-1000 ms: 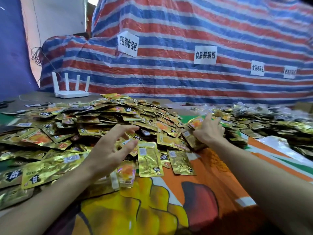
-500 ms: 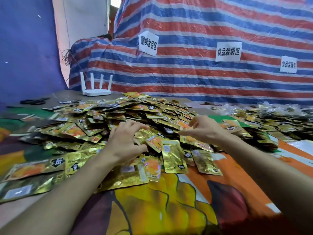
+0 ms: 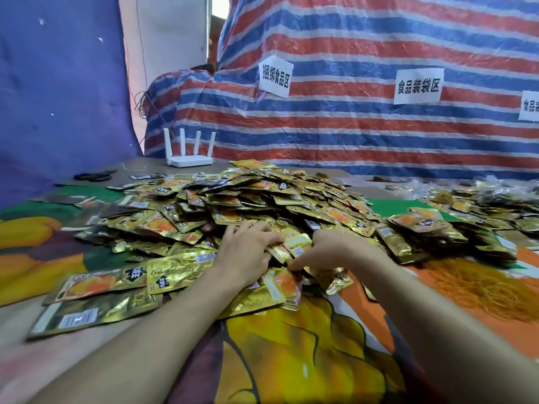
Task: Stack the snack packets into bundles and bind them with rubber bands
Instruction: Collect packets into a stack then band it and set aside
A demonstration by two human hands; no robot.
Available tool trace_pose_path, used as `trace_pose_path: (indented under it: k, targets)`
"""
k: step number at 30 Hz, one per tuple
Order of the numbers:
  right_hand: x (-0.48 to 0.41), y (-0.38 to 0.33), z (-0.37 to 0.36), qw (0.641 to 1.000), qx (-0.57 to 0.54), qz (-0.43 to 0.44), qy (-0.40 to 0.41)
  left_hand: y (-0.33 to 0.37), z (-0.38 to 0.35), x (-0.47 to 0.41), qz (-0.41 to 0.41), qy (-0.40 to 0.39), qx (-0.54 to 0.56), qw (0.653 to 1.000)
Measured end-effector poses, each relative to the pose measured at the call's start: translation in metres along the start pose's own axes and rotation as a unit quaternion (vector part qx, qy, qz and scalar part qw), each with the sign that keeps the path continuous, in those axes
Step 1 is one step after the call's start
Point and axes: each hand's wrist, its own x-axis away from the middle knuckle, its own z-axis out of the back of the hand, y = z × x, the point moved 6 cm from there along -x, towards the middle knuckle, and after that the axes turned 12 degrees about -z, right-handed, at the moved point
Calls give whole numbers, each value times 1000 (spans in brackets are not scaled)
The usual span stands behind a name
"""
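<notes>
Fingers point(image 3: 262, 228) of both hands close on gold snack packets point(image 3: 293, 247) at the pile's near edge.
Left hand point(image 3: 248, 252) and right hand point(image 3: 329, 250) meet there; yellow rubber bands point(image 3: 478, 284) lie at 3 o'clock, white router point(image 3: 189, 160) at 11.

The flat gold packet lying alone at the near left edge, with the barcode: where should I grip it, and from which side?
Pinch the gold packet at its near long edge, coming from the near side: it lies flat, and its far edge is tucked under other packets.
</notes>
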Motion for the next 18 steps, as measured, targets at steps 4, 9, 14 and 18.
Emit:
trace_pose_path:
  k: [4, 9, 14, 18]
  targets:
    - [-2, 2, 5, 997, -64, 34, -19, -1, 15, 2, -10, 75, 18, 997]
    - [-6, -7, -1, 996, -64, 60, 33, -12, 31, 3, 23, 185, 113, 976]
    - [-7, -15, -2, 989, -94, 69, 96, -14, 41, 7, 9, 250, 165, 954]
    - [6, -19, 9, 966, -155, 106, 175, -14, 52, 9, -4, 325, 189, 927]
